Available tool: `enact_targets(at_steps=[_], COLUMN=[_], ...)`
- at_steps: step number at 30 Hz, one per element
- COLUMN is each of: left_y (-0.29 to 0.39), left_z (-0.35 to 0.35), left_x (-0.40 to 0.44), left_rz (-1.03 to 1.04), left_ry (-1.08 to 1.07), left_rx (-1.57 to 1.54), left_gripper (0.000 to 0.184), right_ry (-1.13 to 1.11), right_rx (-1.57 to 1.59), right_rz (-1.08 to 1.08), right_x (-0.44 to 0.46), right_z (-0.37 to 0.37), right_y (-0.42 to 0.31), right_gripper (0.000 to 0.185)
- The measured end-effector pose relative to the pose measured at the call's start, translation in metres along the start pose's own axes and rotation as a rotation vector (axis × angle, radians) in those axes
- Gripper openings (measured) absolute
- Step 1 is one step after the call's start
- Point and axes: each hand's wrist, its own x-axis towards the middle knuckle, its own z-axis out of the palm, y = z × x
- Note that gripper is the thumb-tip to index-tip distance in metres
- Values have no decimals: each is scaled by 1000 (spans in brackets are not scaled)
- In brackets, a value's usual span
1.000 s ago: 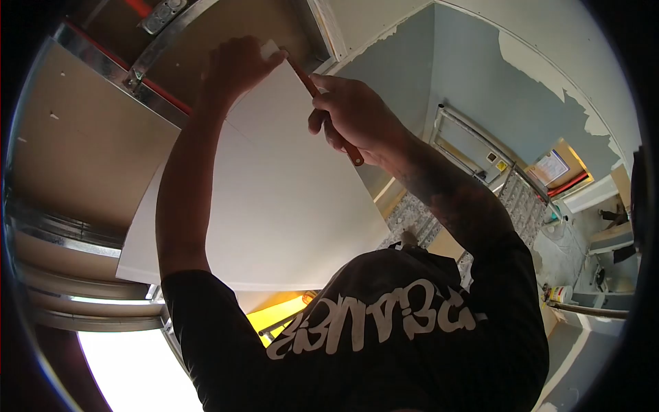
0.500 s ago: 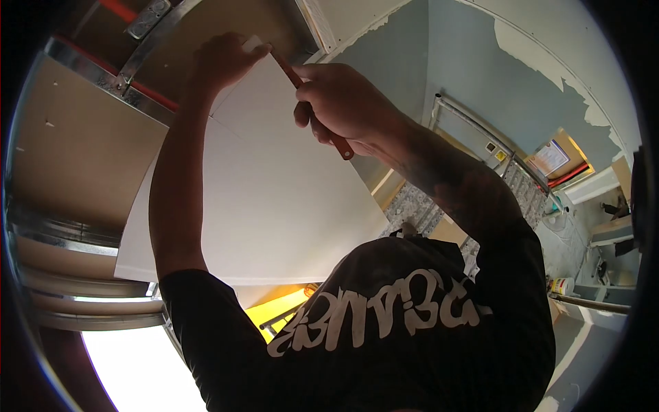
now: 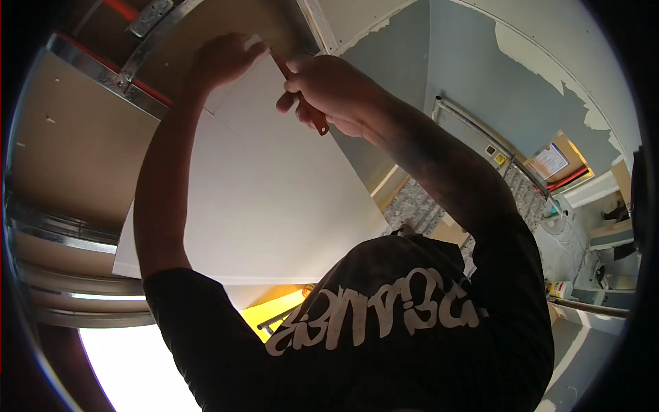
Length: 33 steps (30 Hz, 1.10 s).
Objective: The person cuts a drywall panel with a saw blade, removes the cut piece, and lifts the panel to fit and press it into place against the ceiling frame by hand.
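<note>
A large white plasterboard sheet (image 3: pixel 274 192) leans in front of me, tapering toward its top in this wide view. My left hand (image 3: pixel 226 60) is closed at the sheet's top edge, thumb toward the right, beside a small pale piece (image 3: pixel 253 40). In my right hand (image 3: pixel 319 86) is a slim red-brown tool (image 3: pixel 320 123) with a hole in its lower end. Its upper tip meets the sheet's right edge close to my left thumb; the exact kind of tool is unclear. A thin line crosses the sheet below my left wrist.
Metal framing studs (image 3: pixel 82 75) with brown boards behind run along the left. A scaffold rail (image 3: pixel 473 127) stands to the right before a grey-blue wall (image 3: pixel 460 62). A white bucket (image 3: pixel 559 290) sits on the floor, and something yellow (image 3: pixel 274 309) shows below the sheet.
My right hand has slid up and left along the sheet's edge with the tool, closer to my left hand. My left forearm has shifted slightly left; the sheet stays about where it was.
</note>
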Motion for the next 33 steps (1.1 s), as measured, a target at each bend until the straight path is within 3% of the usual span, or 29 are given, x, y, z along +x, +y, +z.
enact_targets(at_steps=[5,9,12,15,19,22,25,28,31,33], left_y=[-18,-24,-6,-6,-14,-6,-7,-5,-10,-14], left_z=[-3,-4,-7,-2,3,-8,-3,-5,3,2], left_x=[1,6,-9,-12,-8,-14,-11,-15,-13,-8], left_rz=[96,192,142,252,230,215,236,227,237,207], left_ry=[-114,-197,-50,46,-12,-33,-9,32,15,-18], left_rx=[-183,-198,-260,-384,-394,-392,-429,-419,-447,-487], left_gripper=[64,57,46,37,31,29,29,29,29,29], right_ry=[-37,84,118,187,198,210,267,330,204,252], right_rx=[-146,-205,-283,-298,-426,-143,-264,106,-79,-81], right_rz=[-1,78,99,96,-24,46,149,65,26,44], right_x=[-34,-48,-61,-67,-90,-73,-30,-2,-48,-87], right_z=[0,-6,-9,-7,0,4,17,20,9,11], right_y=[-8,-10,-19,-17,-20,-11,-10,15,5,-9], right_gripper=[37,44,45,44,44,39,32,30,31,31])
